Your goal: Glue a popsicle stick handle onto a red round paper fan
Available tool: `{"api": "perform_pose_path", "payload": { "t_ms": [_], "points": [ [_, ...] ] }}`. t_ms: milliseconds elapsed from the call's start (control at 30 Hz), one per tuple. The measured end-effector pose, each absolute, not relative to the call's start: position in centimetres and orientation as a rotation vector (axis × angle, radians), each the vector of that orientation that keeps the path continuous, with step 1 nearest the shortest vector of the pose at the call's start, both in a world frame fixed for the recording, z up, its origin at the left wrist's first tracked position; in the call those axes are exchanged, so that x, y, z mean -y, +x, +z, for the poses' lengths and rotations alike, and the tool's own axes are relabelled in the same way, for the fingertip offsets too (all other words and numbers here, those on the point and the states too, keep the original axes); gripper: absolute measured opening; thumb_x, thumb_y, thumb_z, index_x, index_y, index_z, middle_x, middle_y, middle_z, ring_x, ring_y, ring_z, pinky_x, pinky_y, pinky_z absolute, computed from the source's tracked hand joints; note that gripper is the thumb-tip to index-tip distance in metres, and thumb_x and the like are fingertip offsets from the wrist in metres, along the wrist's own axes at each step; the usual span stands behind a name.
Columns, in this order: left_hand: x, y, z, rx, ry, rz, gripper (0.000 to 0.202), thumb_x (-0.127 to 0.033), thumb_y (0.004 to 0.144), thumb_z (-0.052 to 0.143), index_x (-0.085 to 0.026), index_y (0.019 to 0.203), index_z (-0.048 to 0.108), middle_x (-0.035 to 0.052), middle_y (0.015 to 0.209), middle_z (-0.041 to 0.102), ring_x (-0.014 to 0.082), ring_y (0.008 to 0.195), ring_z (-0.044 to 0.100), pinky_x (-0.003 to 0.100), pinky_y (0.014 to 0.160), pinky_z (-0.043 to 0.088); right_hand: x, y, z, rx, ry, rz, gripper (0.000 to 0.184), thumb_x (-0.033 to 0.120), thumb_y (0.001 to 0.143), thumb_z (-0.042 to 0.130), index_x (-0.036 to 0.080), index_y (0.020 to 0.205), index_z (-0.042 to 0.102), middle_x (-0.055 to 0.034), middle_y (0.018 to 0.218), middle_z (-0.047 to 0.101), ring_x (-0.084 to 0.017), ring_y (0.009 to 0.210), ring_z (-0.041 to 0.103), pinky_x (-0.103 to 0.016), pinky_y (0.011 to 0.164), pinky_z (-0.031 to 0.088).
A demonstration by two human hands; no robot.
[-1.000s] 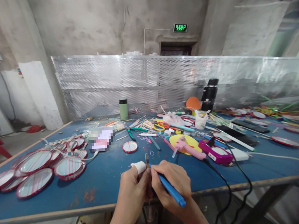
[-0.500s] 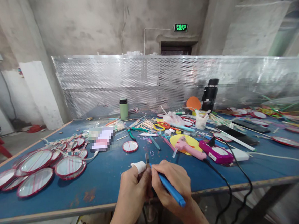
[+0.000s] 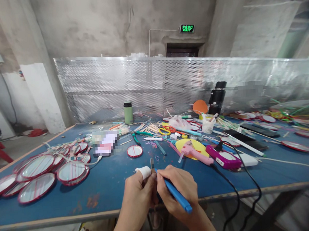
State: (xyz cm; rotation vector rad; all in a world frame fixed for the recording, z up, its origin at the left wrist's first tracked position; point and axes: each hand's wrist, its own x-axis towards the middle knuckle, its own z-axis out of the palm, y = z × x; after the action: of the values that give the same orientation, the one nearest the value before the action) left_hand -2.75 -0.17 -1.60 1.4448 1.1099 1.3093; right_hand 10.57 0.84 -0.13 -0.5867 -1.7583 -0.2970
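Observation:
Both my hands meet at the near edge of the blue table (image 3: 109,188). My right hand (image 3: 178,190) is closed round a blue pen-shaped tool (image 3: 175,195), its tip pointing up and left toward my left hand. My left hand (image 3: 138,196) is closed, pinching a thin stick (image 3: 152,163) that pokes upward between the two hands. White tape (image 3: 143,172) wraps one fingertip of my left hand. What the lower part of the stick joins to is hidden by my fingers.
Several red-rimmed round discs (image 3: 71,171) lie at the left. A pink glue gun (image 3: 196,152) with a black cable, a magenta box (image 3: 223,158), scissors, sticks, a green bottle (image 3: 127,112) and a black flask (image 3: 216,97) crowd the middle and right. A perforated metal screen (image 3: 168,83) backs the table.

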Motion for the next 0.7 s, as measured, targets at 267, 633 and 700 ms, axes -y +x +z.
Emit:
{"api": "perform_pose_path", "payload": {
  "t_ms": [267, 633, 700],
  "points": [
    [0.31, -2.68, -1.44, -1.113, 1.422, 1.311, 0.040, -0.051, 0.090, 0.054, -0.019, 0.066, 0.051, -0.0041, 0.049, 0.049, 0.0108, 0.045, 0.046, 0.019, 0.043, 0.035, -0.78, 10.67, -0.32, 1.773, -0.548, -0.306, 0.010, 0.008, 0.089, 0.058, 0.018, 0.090, 0.062, -0.0022, 0.070, 0.067, -0.016, 0.063, 0.066, -0.030, 0.062, 0.050],
    [0.34, -2.68, -1.10, -1.140, 1.452, 1.295, 0.040, -0.050, 0.090, 0.052, -0.020, 0.065, 0.049, -0.0046, 0.049, 0.046, 0.0108, 0.044, 0.044, 0.019, 0.042, 0.034, -0.85, 10.66, -0.23, 1.794, -0.532, -0.273, 0.010, 0.007, 0.090, 0.059, 0.016, 0.094, 0.062, -0.0036, 0.072, 0.068, -0.016, 0.065, 0.066, -0.029, 0.063, 0.049],
    [0.30, -2.65, -1.20, -1.151, 1.459, 1.301, 0.039, -0.049, 0.090, 0.053, -0.020, 0.065, 0.048, -0.0048, 0.050, 0.045, 0.0105, 0.045, 0.044, 0.019, 0.043, 0.034, -0.85, 10.67, -0.26, 1.797, -0.530, -0.270, 0.011, 0.007, 0.089, 0.059, 0.016, 0.094, 0.063, -0.0037, 0.073, 0.068, -0.017, 0.066, 0.066, -0.030, 0.064, 0.049]
  ]
}}
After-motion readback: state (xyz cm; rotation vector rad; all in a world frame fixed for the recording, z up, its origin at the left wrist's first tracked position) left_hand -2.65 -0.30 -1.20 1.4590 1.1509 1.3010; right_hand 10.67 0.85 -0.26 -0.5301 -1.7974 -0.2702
